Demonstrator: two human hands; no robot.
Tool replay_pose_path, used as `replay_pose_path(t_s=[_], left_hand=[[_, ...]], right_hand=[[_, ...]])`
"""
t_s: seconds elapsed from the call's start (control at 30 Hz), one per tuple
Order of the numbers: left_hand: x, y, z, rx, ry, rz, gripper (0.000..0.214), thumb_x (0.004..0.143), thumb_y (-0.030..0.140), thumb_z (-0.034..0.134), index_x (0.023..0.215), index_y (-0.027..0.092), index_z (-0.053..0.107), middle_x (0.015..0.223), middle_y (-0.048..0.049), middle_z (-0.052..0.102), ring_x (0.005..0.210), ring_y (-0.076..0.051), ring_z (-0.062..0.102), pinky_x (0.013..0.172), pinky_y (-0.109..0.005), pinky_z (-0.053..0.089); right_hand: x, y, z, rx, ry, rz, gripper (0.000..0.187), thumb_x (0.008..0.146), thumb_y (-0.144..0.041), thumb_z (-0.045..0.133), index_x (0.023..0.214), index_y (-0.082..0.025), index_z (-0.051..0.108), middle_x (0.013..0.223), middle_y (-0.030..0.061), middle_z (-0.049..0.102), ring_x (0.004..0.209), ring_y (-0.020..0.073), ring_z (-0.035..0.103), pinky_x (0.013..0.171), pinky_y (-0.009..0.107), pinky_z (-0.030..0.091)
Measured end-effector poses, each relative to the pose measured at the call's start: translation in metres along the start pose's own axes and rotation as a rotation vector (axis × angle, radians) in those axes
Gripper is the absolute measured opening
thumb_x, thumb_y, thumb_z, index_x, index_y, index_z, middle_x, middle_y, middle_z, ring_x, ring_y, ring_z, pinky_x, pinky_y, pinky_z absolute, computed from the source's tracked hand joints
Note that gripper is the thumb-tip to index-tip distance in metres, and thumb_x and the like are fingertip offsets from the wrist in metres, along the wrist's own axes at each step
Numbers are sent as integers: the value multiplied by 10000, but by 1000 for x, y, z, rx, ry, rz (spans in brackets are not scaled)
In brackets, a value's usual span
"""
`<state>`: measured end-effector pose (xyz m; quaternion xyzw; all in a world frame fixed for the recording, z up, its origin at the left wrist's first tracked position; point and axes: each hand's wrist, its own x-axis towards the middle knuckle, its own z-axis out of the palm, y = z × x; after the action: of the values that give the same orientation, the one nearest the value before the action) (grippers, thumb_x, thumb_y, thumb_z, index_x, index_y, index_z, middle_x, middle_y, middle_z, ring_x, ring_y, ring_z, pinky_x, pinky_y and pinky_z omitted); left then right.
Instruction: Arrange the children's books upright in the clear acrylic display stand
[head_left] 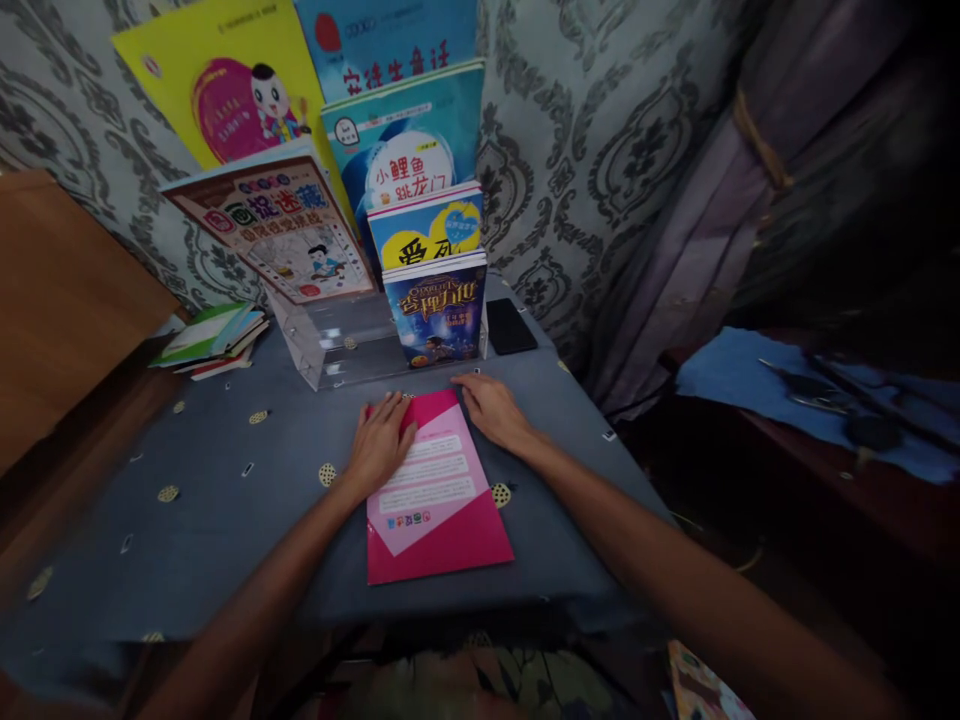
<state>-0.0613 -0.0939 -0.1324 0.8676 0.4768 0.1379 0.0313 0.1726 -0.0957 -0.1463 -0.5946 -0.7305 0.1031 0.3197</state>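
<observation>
A pink book [457,540] lies flat on the cloth-covered table, its printed text upside down to me. My left hand [381,442] rests open on the book's upper left part, fingers spread across the cover and edge. At the upper right corner of the book is my right hand [495,408], its fingers loosely bent and apart, the fingertips touching or very close to the corner. Beyond both hands stands a clear acrylic book rack [330,345]. In it, a dark blue book [439,315] is at the front right and a brown-bordered book [289,235] at the left.
Taller yellow [176,75] and teal [349,165] books rise behind in the rack. A black phone [511,326] lies right of it. Several thin books [214,335] are piled at the left, near a wooden panel [67,290]. Patterned curtain [555,150] hangs behind.
</observation>
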Motion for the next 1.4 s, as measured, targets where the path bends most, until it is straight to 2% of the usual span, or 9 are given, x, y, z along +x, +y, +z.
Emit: replay_pose_path(t_s=[0.17, 0.27, 0.47, 0.67, 0.77, 0.97, 1.07, 1.23, 1.4], left_hand=[[25, 20, 8, -17, -9, 25, 462, 1019, 320, 450, 1444, 152, 522, 1548, -166, 497, 1475, -294, 412, 1212, -581, 275], [33, 25, 11, -23, -13, 32, 464, 1021, 316, 453, 1448, 148, 516, 1548, -167, 497, 1476, -294, 410, 1217, -570, 268], [33, 17, 16, -59, 58, 65, 426, 1007, 261, 450, 1401, 142, 560, 1486, -159, 565, 1413, -275, 482, 1202, -526, 310], [32, 12, 19, -51, 124, 122, 397, 1009, 270, 437, 1354, 152, 596, 1422, -153, 611, 1333, -277, 539, 1169, -494, 355], [32, 13, 19, -37, 127, 130, 399, 1009, 275, 436, 1353, 153, 595, 1420, -157, 607, 1325, -284, 536, 1161, -498, 361], [32, 15, 17, -15, 124, 139, 397, 1013, 296, 427, 1345, 167, 602, 1399, -144, 622, 1310, -292, 542, 1155, -501, 366], [32, 12, 15, -31, 107, 142, 413, 1011, 298, 423, 1357, 146, 589, 1401, -157, 620, 1310, -303, 543, 1141, -510, 384], [37, -10, 12, -214, 103, 118, 420, 982, 205, 386, 1345, 159, 593, 1327, -130, 674, 1235, -257, 605, 1106, -464, 453], [40, -33, 7, -327, 172, -6, 424, 939, 127, 348, 1181, 189, 690, 1120, -75, 734, 1088, -218, 655, 1012, -404, 522]], right_hand=[[2, 3, -7, -22, 79, 18, 379, 952, -106, 437, 1216, -192, 695, 1204, 108, 737, 1131, 243, 656, 1011, 390, 504], [0, -6, -11, -58, 57, -20, 340, 964, -118, 442, 1184, -160, 698, 1160, 131, 735, 1113, 258, 644, 1000, 392, 485], [-7, -25, -10, -76, -64, -198, 285, 980, -123, 484, 1175, -160, 690, 1214, 129, 718, 1152, 253, 630, 1045, 417, 432], [-8, -24, -7, -74, -119, -278, 286, 978, -123, 512, 1199, -151, 692, 1261, 151, 709, 1203, 262, 630, 1086, 455, 416], [-5, -19, -11, -107, -128, -247, 291, 986, -117, 493, 1179, -163, 706, 1253, 140, 719, 1214, 252, 635, 1100, 449, 405], [0, -7, -23, -189, -103, -10, 265, 996, -156, 501, 1120, -194, 731, 1210, 124, 734, 1130, 248, 671, 982, 369, 483], [1, -4, -24, -192, -92, 22, 264, 1002, -174, 498, 1114, -201, 735, 1178, 108, 746, 1104, 234, 676, 964, 339, 490], [0, -4, -22, -161, -76, 19, 269, 987, -153, 502, 1093, -192, 745, 1156, 104, 752, 1098, 239, 678, 967, 340, 495], [0, -2, -21, -129, -59, -7, 285, 972, -137, 497, 1101, -185, 747, 1138, 105, 757, 1090, 250, 677, 974, 359, 497]])
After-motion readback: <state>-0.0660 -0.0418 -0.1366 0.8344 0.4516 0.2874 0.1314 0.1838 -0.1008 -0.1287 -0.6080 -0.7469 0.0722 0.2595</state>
